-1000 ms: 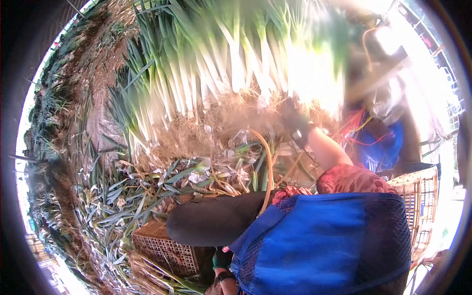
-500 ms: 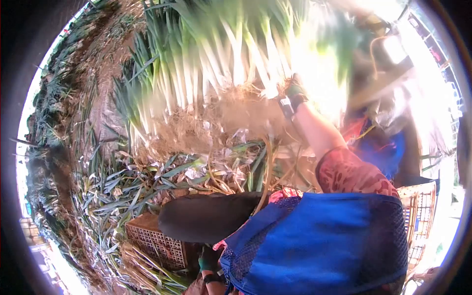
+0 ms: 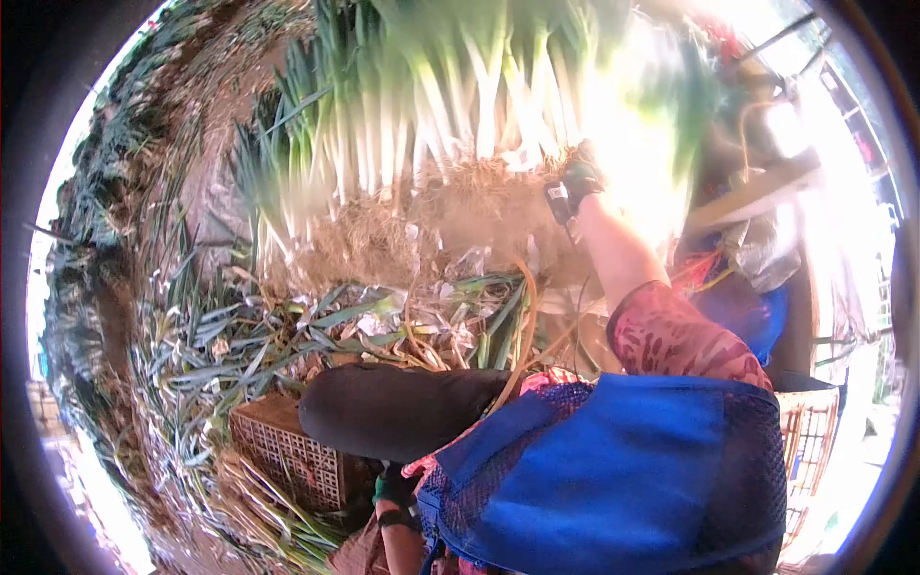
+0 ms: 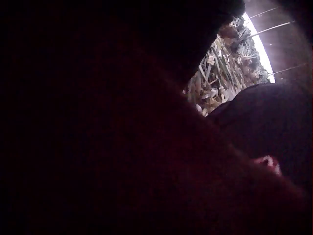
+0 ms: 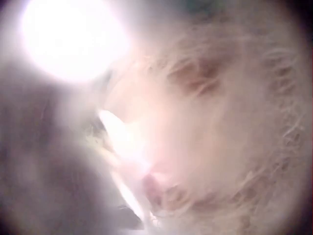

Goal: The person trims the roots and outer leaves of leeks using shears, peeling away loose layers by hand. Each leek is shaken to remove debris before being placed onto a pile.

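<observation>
A broad row of leeks [image 3: 489, 96] lies with white stems and a tangled mat of roots [image 3: 479, 216] towards me. My right hand [image 3: 582, 179], in a dark glove, reaches to the root ends near the brightly lit stems; glare and blur hide its fingers, so I cannot tell whether it grips a leek. Blurred pale roots [image 5: 195, 112] and a white stem or leaf strip [image 5: 120, 134] fill the right wrist view. Low beside the dark-clad leg [image 3: 398, 407], my left hand [image 3: 393, 486] wears a green and black glove, its fingers partly hidden. The left wrist view is mostly dark.
Cut leaves and peelings [image 3: 383, 321] litter the ground. A plastic crate [image 3: 287, 450] stands left of the leg, with a bundle of long stalks [image 3: 278, 508] near it. Another crate [image 3: 810, 431] is at right. Blue cloth [image 3: 613, 470] covers my front.
My right hand has moved forward from the roots to the stem bases. The leg and left hand have shifted left and slightly down in the head view.
</observation>
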Action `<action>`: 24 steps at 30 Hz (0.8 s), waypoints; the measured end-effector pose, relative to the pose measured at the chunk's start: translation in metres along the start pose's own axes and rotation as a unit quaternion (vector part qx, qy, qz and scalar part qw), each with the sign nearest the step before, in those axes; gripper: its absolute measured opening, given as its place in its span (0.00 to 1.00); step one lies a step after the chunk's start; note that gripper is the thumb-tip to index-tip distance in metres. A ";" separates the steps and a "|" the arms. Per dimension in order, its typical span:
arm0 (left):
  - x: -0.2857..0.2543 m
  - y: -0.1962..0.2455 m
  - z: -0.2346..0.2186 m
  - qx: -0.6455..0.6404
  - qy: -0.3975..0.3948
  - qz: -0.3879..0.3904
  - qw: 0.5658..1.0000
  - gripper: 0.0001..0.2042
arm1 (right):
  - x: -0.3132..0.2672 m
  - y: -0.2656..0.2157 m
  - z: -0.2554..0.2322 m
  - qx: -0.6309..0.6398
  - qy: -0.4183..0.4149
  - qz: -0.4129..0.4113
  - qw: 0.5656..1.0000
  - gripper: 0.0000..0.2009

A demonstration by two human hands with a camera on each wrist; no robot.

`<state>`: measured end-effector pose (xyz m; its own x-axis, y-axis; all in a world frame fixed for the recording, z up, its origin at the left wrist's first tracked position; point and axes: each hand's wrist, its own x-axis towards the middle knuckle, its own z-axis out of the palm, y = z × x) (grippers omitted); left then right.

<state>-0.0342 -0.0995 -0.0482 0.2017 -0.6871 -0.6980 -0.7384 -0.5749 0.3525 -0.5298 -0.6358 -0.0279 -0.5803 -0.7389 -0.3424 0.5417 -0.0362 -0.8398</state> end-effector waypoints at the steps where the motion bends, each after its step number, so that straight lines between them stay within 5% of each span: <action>1: 0.008 -0.017 0.018 -0.022 -0.001 0.005 1.000 0.27 | -0.003 0.004 -0.001 -0.008 0.002 -0.002 1.000 0.24; 6: 0.050 -0.079 0.088 -0.090 -0.041 0.062 0.993 0.23 | -0.020 -0.006 -0.011 -0.088 -0.052 0.036 0.994 0.22; 10: 0.085 -0.117 0.124 -0.099 -0.033 0.258 0.961 0.20 | -0.037 -0.025 -0.022 -0.207 -0.111 0.086 0.968 0.21; 11: 0.070 -0.093 0.109 -0.235 -0.020 0.162 0.958 0.18 | -0.045 -0.030 -0.023 -0.243 -0.129 0.097 0.957 0.21; 12: 0.050 -0.060 0.083 -0.501 -0.014 0.043 0.864 0.16 | -0.053 -0.036 -0.024 -0.279 -0.147 0.109 0.943 0.21; 13: 0.032 -0.028 0.055 -0.722 0.008 -0.010 0.692 0.14 | -0.063 -0.042 -0.024 -0.313 -0.170 0.119 0.927 0.20; 14: 0.009 -0.004 0.029 -0.809 0.041 -0.009 0.586 0.12 | -0.075 -0.049 -0.026 -0.344 -0.194 0.129 0.910 0.20; 15: -0.010 0.003 0.012 -0.608 0.159 0.108 0.771 0.11 | -0.086 -0.057 -0.018 -0.367 -0.228 0.136 0.891 0.20; 16: -0.029 0.011 -0.006 -0.350 0.327 0.149 0.865 0.10 | -0.101 -0.063 -0.013 -0.387 -0.263 0.143 0.872 0.20; 18: -0.063 0.042 -0.049 -0.303 0.389 0.172 0.853 0.09 | -0.143 -0.074 0.016 -0.400 -0.358 0.146 0.831 0.20; 20: -0.082 0.063 -0.069 -0.640 0.326 0.110 0.687 0.07 | -0.202 -0.075 0.056 -0.393 -0.479 0.137 0.773 0.20; 23: -0.119 0.084 -0.085 -0.645 0.392 0.114 0.646 0.08 | -0.313 -0.041 0.114 -0.366 -0.691 0.070 0.620 0.19; 24: -0.129 0.072 -0.080 -0.588 0.402 0.121 0.692 0.11 | -0.349 -0.015 0.132 -0.370 -0.776 -0.056 0.507 0.20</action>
<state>-0.0618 -0.0878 0.1170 0.8049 -0.5803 -0.1242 0.1245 -0.0395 0.9914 -0.2547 -0.4663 0.1601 0.9069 -0.4211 -0.0137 -0.1528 -0.2985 -0.9421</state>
